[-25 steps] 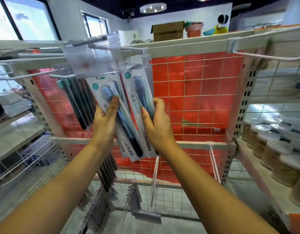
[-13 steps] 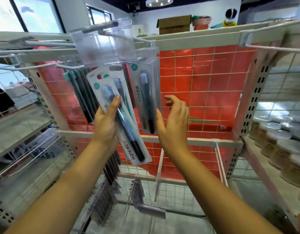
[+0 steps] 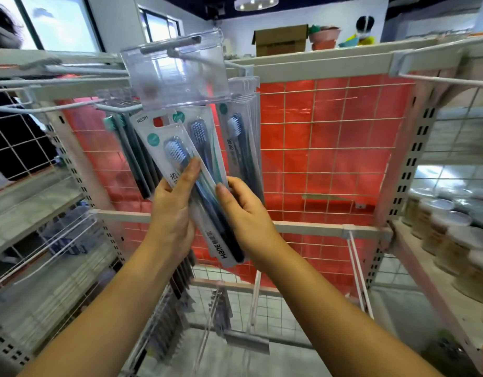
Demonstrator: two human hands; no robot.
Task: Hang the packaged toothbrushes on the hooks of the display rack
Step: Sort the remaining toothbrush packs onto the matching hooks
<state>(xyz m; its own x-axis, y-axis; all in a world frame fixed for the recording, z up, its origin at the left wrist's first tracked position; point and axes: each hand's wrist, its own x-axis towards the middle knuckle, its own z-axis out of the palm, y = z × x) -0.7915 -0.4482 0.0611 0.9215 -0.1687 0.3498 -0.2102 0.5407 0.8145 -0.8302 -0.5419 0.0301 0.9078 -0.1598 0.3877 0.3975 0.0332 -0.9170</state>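
My left hand [image 3: 172, 213] grips a fanned bunch of packaged toothbrushes [image 3: 186, 164], thumb across the front pack. My right hand [image 3: 243, 210] pinches the right edge of the same bunch, thumb on its front. A group of packs [image 3: 241, 137] hangs on a white hook [image 3: 235, 65] just to the right, behind a clear plastic label holder [image 3: 178, 77]. More packs with green heads [image 3: 129, 148] hang on the hook [image 3: 118, 107] to the left. All this is in front of the display rack's red-backed wire grid [image 3: 330, 148].
A lower rail [image 3: 311, 229] crosses the rack, with more hooks and hanging goods [image 3: 221, 308] below. Jars [image 3: 447, 232] stand on a shelf at the right. An empty hook [image 3: 447, 80] juts out at the upper right. Wire shelves [image 3: 44, 240] are at the left.
My right hand let go of a pack, which now hangs on the right hook, then came back to the bunch in my left hand and took its edge.
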